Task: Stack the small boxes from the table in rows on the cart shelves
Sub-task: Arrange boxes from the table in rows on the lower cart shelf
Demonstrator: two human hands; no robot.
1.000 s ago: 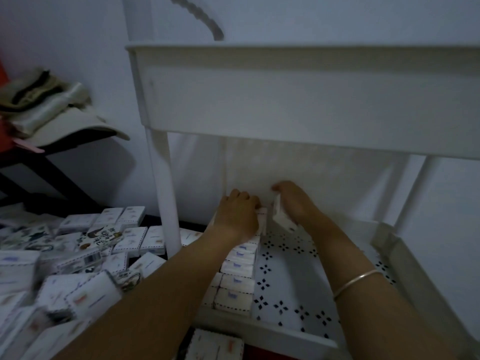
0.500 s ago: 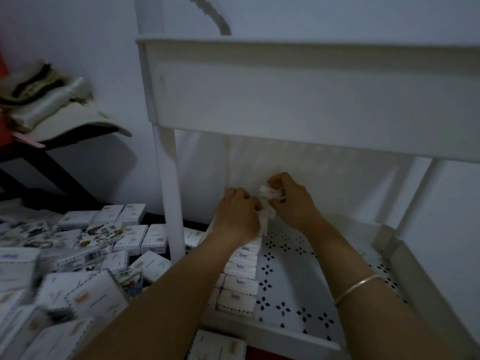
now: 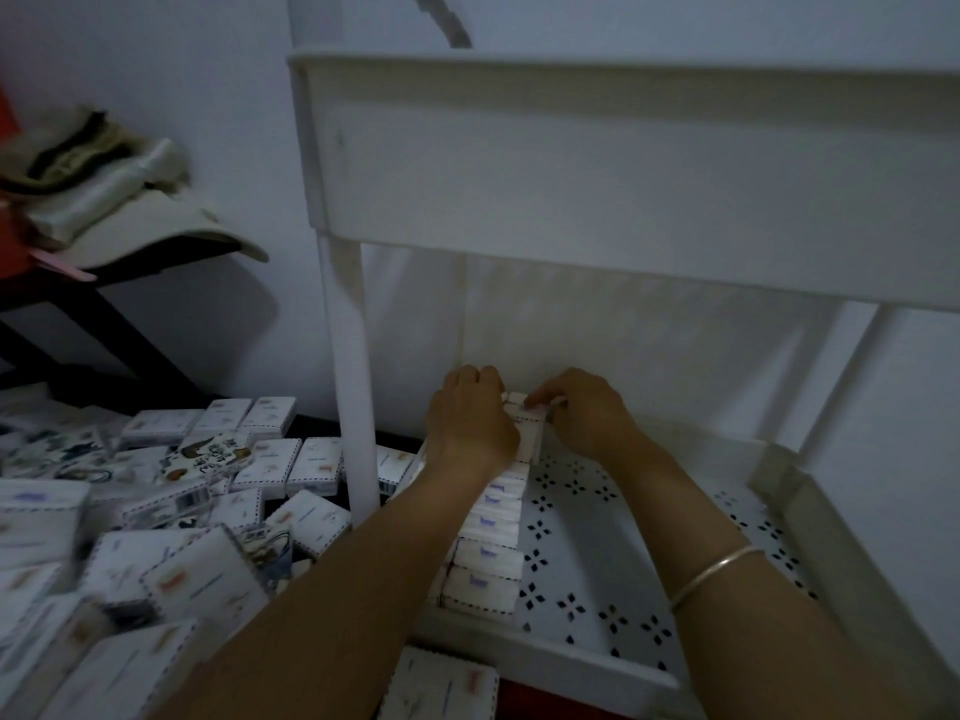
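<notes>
1. The small box (image 3: 525,410) stands on edge at the far end of the row of boxes (image 3: 491,543), which runs along the left side of the cart's lower shelf (image 3: 597,517). It seems to sit a little proud of its neighbours, so I judge it not yet fully seated.
2. Both hands grip this one box. The right hand (image 3: 584,415) pinches its top right edge with curled fingertips. The left hand (image 3: 470,423) has its fingers curled over the left end, knuckles towards the camera.
3. To seat it well, press it down until its bottom meets the perforated floor. Then draw it flat against the box before it, with the tops level.
4. Use the left hand as a stop on the outer side so the row does not fan out. Press lightly, since such cartons probably dent.
5. Let go with the right hand first and the left hand after. The upright boxes could tip to the right, where the shelf is bare.
6. The hands hide whether there is a gap behind the box at the back wall, so feel for it rather than trust the eye.
7. The loose boxes (image 3: 218,491) lie heaped left of the cart post (image 3: 349,387). The upper shelf (image 3: 623,163) hangs close overhead, so bring the next one in low.
</notes>
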